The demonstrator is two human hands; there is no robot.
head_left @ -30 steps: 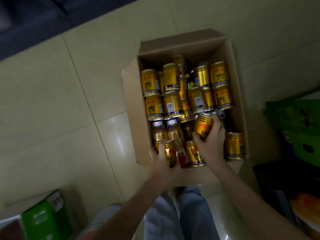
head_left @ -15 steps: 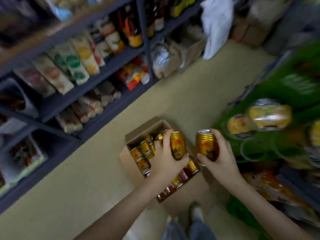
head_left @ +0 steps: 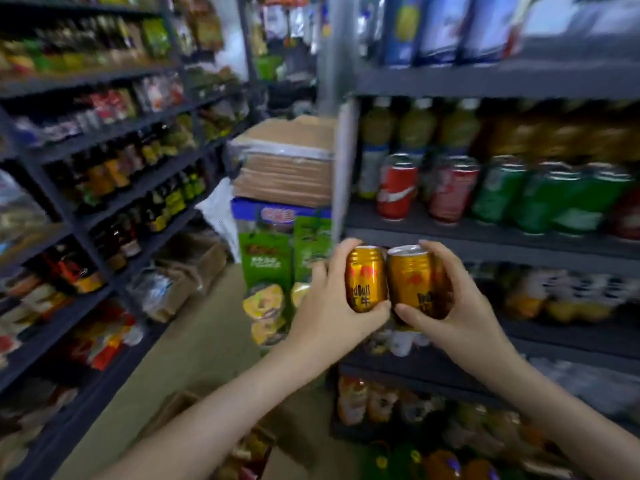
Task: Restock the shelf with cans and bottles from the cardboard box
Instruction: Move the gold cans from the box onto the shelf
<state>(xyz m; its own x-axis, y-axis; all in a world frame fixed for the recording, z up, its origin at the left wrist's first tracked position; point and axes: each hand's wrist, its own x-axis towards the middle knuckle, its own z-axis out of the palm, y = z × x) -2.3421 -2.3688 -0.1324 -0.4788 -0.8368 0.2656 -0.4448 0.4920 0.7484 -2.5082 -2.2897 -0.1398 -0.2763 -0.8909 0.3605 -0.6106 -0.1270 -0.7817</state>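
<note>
Two gold cans on the way to the shelf (head_left: 485, 239), one per hand. Left can (head_left: 365, 278) in the left hand (head_left: 332, 306), right can (head_left: 410, 282) in the right hand (head_left: 460, 317). Both upright, raised in front of the shelf's front edge, sides touching or very nearly so. Not yet set down.

Handling, as a judgement: small metal cans, presumably full, so stiff-walled and fairly heavy for their size. Smooth printed sides, likely slippery if damp. Prone to denting if dropped on the floor (head_left: 194, 341), rather than fragile. Best taken round the middle of the body, thumb on one side and fingers (head_left: 346, 245) opposite, with the base left free for standing flat.

Left fingers curled over the can's top and far side, thumb tucked under near the base. Closed snugly round the can, no slack to be seen. Right fingers hooked over the top rim likewise, thumb across the lower front. Each grip closed to a can's width, holding nothing else.

Box (head_left: 169, 408) low in view on the floor, only partly seen, contents blurred. Red cans (head_left: 396, 188) and green cans (head_left: 498, 195) standing on the shelf level above the hands. Level just behind the hands too blurred to tell of a free slot.
</note>
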